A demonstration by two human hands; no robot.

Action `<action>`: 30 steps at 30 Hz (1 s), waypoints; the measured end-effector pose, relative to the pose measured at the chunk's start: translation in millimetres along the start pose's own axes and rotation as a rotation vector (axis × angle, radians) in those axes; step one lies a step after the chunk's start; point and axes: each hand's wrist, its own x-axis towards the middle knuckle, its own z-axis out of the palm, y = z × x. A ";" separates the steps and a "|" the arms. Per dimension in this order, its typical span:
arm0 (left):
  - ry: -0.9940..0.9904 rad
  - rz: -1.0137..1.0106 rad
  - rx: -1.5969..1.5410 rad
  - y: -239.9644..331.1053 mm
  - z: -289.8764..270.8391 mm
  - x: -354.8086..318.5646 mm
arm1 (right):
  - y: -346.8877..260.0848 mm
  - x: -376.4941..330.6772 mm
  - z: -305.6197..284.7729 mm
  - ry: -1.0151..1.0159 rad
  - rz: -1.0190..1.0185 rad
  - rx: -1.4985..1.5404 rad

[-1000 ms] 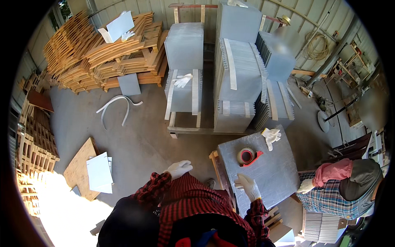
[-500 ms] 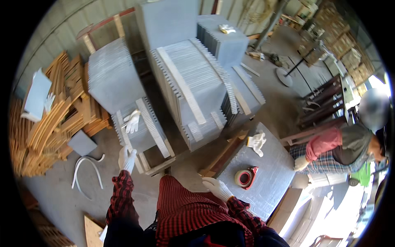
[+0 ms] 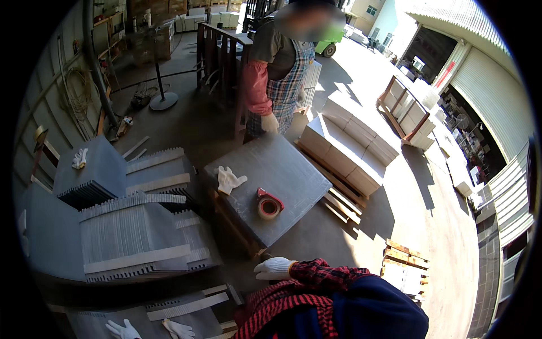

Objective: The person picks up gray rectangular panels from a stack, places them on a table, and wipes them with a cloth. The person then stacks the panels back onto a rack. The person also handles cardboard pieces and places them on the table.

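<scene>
My left hand (image 3: pixel 123 329), in a white glove, is at the lower edge of the view over a low stack of grey panels (image 3: pixel 204 320); its fingers are spread and nothing shows in them. Beside it on that stack lies a loose white glove (image 3: pixel 179 329). My right hand (image 3: pixel 274 268), also gloved, hovers in front of my body near the close corner of a grey-topped table (image 3: pixel 293 189). Its fingers are stretched out and hold nothing. On the tabletop lie a red tape dispenser with a roll of tape (image 3: pixel 270 204) and another white glove (image 3: pixel 229 180).
A co-worker (image 3: pixel 276 73) in a plaid apron stands at the table's far side. Tall stacks of grey panels (image 3: pixel 132 237) with pale strips fill the left. Pale blocks (image 3: pixel 344 147) sit on a wooden pallet at right. A round-based stand (image 3: pixel 164 101) is behind.
The view has swung to the right, so the table now sits in the middle and the panel stacks at left. My left hand has spread its fingers near the loose glove. The co-worker stands more upright.
</scene>
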 end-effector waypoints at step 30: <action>-0.167 -0.507 0.125 41.1 -44.0 66.9 | -0.2 -1.6 35.3 0.007 -0.042 -0.078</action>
